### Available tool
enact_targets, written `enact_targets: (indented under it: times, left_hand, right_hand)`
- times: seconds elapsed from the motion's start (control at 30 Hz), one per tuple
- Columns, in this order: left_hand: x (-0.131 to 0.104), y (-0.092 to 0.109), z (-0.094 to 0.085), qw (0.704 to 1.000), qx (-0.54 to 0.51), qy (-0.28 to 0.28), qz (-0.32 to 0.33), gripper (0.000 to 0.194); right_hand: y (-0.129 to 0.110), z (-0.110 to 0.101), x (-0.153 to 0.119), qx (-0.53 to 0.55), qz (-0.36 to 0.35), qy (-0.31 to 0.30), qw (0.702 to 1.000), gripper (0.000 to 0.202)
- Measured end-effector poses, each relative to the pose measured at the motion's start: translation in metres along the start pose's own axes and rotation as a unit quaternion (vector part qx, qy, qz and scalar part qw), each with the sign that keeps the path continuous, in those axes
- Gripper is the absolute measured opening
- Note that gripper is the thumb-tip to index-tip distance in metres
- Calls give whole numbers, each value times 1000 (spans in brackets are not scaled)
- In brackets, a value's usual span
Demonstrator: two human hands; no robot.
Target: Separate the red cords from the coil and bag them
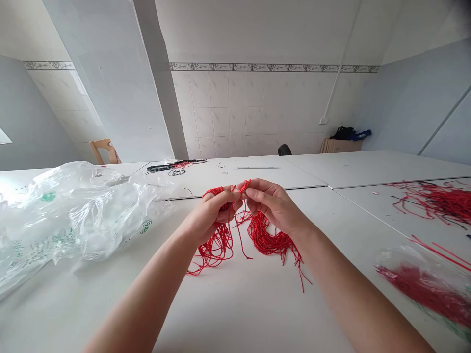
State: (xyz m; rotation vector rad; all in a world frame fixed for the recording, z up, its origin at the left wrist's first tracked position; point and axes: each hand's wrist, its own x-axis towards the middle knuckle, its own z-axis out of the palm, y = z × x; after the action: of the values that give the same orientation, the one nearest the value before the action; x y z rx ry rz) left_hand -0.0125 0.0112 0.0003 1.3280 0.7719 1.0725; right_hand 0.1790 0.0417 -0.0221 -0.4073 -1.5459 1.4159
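Red braided cords [217, 245] hang in a looped bundle from my left hand [212, 213], whose fingers are wrapped round them. The thumb and fingertips of my right hand [268, 200] pinch a short red knotted piece [244, 187] right beside the left fingertips. One loose red cord dangles between the hands, its end low over the white table [221, 314]. Under my right hand and wrist, a second bundle of red cords [268, 240] lies curved on the table, with thin frayed ends toward the right forearm.
Crumpled clear plastic bags [81, 211] cover the left side. Black and red cords [176, 165] lie at the back. On the right are a red cord pile [449, 201] and a plastic bag of red cords [423, 289]. A wooden chair [105, 149] stands beyond the table.
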Motion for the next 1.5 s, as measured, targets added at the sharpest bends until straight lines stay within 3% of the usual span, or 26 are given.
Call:
enact_targets:
  times: [0.37, 1.03, 1.17, 1.27, 1.37, 1.43, 1.5]
  left_hand:
    - [1, 1, -1, 997, -55, -33, -38, 24]
    - [2, -1, 0, 999, -24, -11, -40, 20]
    - [2, 2, -6, 999, 20, 27, 0, 20]
    - [5, 9, -16, 996, -42, 81, 15, 19]
    - [6, 18, -25, 983, -156, 96, 8, 20]
    - [6, 22, -29, 971, -219, 99, 5, 27]
    - [5, 23, -31, 960, -257, 111, 6, 33]
  right_hand:
    - [-4, 5, 0, -6, 5, 4, 1000, 17]
    - [-2, 2, -1, -18, 24, 1, 1000, 22]
    - [-1, -1, 3, -26, 11, 94, 995, 22]
    - [3, -10, 6, -28, -2, 176, 984, 21]
    - [11, -23, 6, -184, 34, 170, 967, 20]
    - [14, -28, 5, -365, 65, 161, 915, 20]
    - [11, -27, 5, -466, 56, 161, 868, 22]
